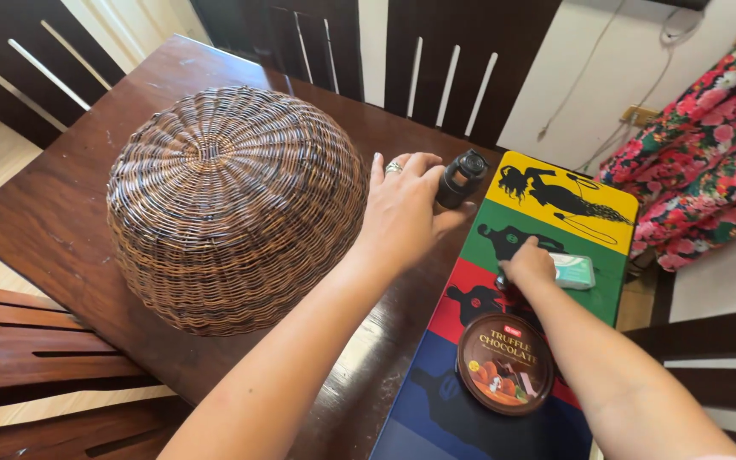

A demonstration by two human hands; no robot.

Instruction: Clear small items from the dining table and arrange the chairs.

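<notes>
Left hand [402,209] wrapped around small black bottle [460,177]. Right hand [528,266] pinching something, hidden. Risk: bottle tips or spills onto striped board [594,226] if grip loosens.

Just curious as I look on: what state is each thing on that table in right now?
Wicker basket: upside down on the table.
Small black bottle: upright, gripped by left hand.
Round brown tin: lid on, lying flat.
Pale green case: flat, right hand touching it.
</notes>
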